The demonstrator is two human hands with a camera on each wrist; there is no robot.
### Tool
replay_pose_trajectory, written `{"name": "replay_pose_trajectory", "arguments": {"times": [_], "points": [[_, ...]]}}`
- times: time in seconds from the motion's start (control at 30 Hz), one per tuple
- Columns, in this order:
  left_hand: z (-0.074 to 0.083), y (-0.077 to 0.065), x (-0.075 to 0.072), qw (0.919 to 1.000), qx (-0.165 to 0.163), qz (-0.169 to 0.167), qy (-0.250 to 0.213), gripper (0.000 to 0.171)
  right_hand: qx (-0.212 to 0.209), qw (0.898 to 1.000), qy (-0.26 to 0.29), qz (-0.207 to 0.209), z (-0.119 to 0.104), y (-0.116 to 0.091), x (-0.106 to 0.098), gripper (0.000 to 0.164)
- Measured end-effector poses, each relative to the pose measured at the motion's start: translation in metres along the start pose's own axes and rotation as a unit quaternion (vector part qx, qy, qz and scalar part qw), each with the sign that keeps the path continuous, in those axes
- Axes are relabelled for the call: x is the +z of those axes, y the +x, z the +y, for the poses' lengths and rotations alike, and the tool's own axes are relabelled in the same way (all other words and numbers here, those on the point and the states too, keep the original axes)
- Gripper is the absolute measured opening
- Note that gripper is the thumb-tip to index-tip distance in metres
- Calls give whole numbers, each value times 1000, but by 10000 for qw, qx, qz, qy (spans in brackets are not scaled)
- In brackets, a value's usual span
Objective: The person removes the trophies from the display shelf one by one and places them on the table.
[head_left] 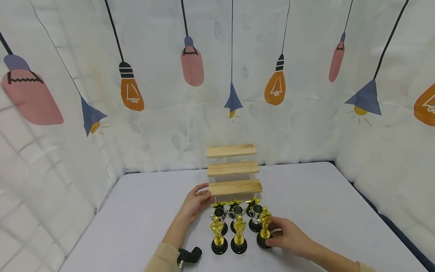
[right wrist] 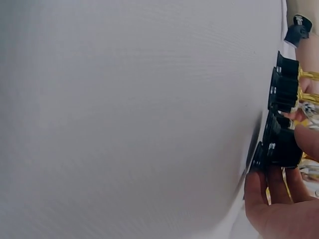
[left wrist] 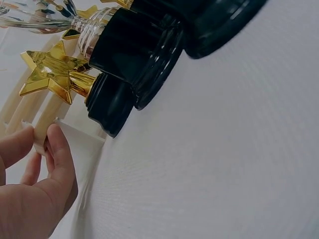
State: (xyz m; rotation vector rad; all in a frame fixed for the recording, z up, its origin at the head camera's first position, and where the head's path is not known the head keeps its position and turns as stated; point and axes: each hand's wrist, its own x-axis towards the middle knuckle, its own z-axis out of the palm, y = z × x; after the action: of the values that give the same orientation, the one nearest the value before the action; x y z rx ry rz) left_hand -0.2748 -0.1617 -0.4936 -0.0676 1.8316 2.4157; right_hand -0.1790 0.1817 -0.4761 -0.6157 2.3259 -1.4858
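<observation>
My left hand point(head_left: 194, 206) pinches the left end of the lowest wooden board point(head_left: 236, 187) of a three-tier shelf; in the left wrist view, thumb and fingers meet around the board's end point(left wrist: 46, 119). At the front right of a group of small trophies, my right hand point(head_left: 287, 233) grips a gold figure trophy point(head_left: 265, 219) low down, by its black base point(right wrist: 285, 149). Two matching figure trophies, one on the left point(head_left: 218, 234) and one in the middle point(head_left: 239, 232), stand upright beside it. Behind them come three silver cups point(head_left: 219, 214), then three gold star trophies point(head_left: 253, 203) nearest the shelf.
The middle board point(head_left: 233, 169) and top board point(head_left: 232, 151) rise in steps toward the patterned curtain point(head_left: 156, 136) at the back. A white cloth covers the table point(head_left: 146, 211). A black strap with a camera mount point(head_left: 190, 255) sits on my left wrist.
</observation>
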Motion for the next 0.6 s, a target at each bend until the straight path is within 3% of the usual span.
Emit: {"name": "replay_pose_trajectory", "arguments": {"times": [0.6], "points": [[-1, 1, 0, 10000, -5, 11, 27, 49, 232, 9996, 53, 155, 2, 3, 5, 33]]}}
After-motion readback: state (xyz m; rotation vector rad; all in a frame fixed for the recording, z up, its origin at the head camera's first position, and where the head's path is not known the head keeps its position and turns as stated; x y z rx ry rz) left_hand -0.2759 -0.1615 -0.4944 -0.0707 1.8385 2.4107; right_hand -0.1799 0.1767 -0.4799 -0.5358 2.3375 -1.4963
